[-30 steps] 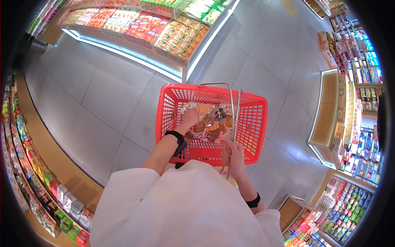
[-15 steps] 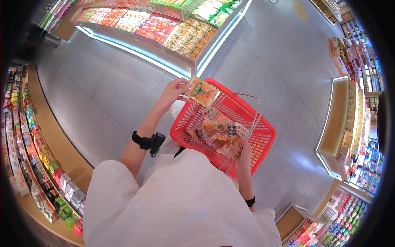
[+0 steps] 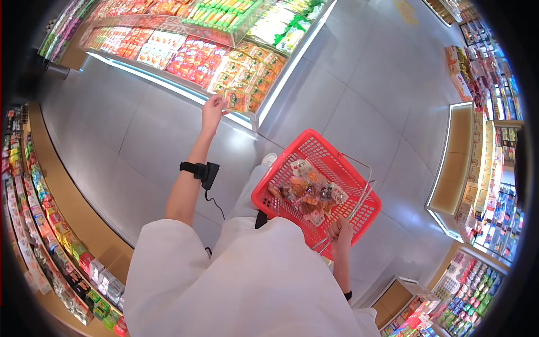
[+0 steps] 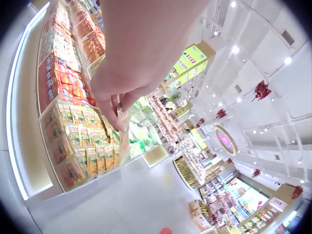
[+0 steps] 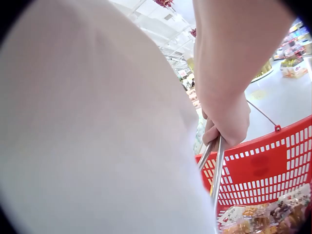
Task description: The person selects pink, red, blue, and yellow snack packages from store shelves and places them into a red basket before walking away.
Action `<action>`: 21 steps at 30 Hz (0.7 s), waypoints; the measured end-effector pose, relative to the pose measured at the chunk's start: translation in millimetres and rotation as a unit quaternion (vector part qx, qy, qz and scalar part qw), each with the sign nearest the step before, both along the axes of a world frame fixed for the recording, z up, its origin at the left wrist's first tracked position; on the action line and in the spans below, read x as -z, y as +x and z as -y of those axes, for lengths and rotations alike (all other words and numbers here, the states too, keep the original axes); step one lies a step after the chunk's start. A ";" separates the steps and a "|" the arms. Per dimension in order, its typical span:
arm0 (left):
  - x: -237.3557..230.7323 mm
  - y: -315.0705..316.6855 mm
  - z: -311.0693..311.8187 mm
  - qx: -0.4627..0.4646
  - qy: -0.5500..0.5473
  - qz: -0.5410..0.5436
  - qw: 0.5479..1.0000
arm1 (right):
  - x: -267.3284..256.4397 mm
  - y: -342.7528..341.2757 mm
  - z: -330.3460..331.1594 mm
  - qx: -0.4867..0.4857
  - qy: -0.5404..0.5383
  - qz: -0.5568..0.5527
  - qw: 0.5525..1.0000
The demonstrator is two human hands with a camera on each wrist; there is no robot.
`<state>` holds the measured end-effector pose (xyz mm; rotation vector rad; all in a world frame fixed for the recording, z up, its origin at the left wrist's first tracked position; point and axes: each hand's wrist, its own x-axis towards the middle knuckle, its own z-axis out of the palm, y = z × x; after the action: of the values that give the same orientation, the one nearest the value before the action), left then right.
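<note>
My left hand reaches out to the corner of the lit display bin and pinches a flat orange-and-yellow snack packet by its edge. The packet overlaps the rows of similar packets behind it. In the left wrist view the fingertips hold that packet nearly edge-on. My right hand grips the metal handles of a red shopping basket, fingers curled round them. Several clear-wrapped snacks lie in the basket, which hangs tilted before my body.
The display bin's glowing lower edge runs along the front left. Curved shelves of packaged goods line the left side. On the right stands a wooden display stand. Grey tiled floor lies between them.
My left hand came up out of the basket with the snack packet and moved forward and left to the display bin. The basket turned and shifted right, with my right hand still on its handles.
</note>
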<state>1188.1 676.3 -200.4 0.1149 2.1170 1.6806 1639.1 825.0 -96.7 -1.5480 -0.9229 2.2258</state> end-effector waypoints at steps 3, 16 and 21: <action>54.1 -49.2 -26.6 0.006 -0.053 -0.073 0.996 | -0.7 -21.3 -12.5 0.022 0.003 0.032 0.999; 143.5 -63.7 -67.0 0.245 -0.437 -0.232 0.834 | 2.7 -58.8 -55.6 0.058 -0.005 0.048 0.997; 147.3 -61.0 -69.6 0.204 -0.453 -0.217 0.840 | -4.1 -79.7 -69.1 0.046 0.012 0.065 0.997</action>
<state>1127.0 746.0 -347.7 0.6399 2.7319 0.3154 1559.4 894.0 -92.6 -1.7051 -0.8911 2.0637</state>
